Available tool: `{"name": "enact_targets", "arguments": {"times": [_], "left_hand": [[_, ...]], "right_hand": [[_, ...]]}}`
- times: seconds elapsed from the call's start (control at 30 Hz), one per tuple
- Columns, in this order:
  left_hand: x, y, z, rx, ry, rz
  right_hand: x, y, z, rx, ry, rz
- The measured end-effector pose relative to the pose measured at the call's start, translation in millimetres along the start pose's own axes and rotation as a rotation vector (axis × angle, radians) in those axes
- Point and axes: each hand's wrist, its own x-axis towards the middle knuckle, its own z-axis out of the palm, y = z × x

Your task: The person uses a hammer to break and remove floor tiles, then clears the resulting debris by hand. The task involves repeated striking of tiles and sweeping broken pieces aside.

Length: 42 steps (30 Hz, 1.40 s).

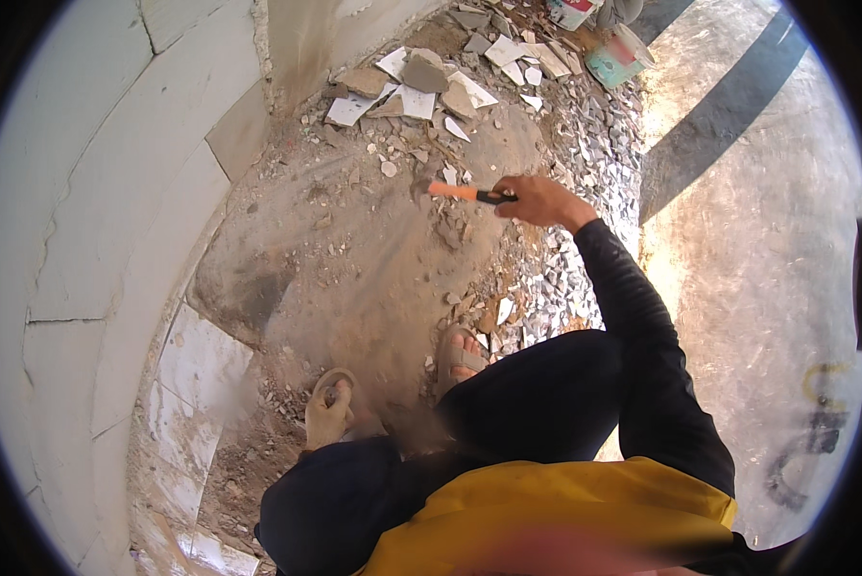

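Observation:
My right hand (537,202) is closed around the black grip of a hammer with an orange handle (453,191). The hammer reaches left over the dusty, rubble-strewn ground; its head is hard to make out against the dirt. Low by my left sandal (335,377) is my left hand (326,420), close to the front of the foot. Its fingers are too unclear to show whether they grip anything. My right foot, in a brown sandal (458,357), stands on the dirt among small chips.
Broken white tile pieces (418,101) and stone chunks lie in a heap ahead. A pale block wall (85,230) curves along the left, with white floor tiles (201,360) at its foot. Grey gravel (561,278) borders a concrete floor (748,250). A pale green bucket (620,58) stands far right.

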Motion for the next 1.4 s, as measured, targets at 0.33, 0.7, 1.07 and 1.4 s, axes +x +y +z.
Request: {"name": "enact_targets", "arguments": {"times": [0.33, 0.7, 1.07, 1.4], "left_hand": [[-2, -6, -1, -0.096, -0.015, 0.037], [-3, -4, -2, -0.109, -0.013, 0.038], [-4, 1, -3, -0.104, -0.005, -0.002], [-1, 0, -3, -0.106, -0.035, -0.043]], "right_hand": [[7, -20, 45, -0.130, -0.202, -0.146], [7, -61, 20, 0.001, -0.082, -0.347], [17, -63, 13, 0.014, 0.006, -0.290], [29, -48, 18, 0.123, 0.166, -0.329]]}}
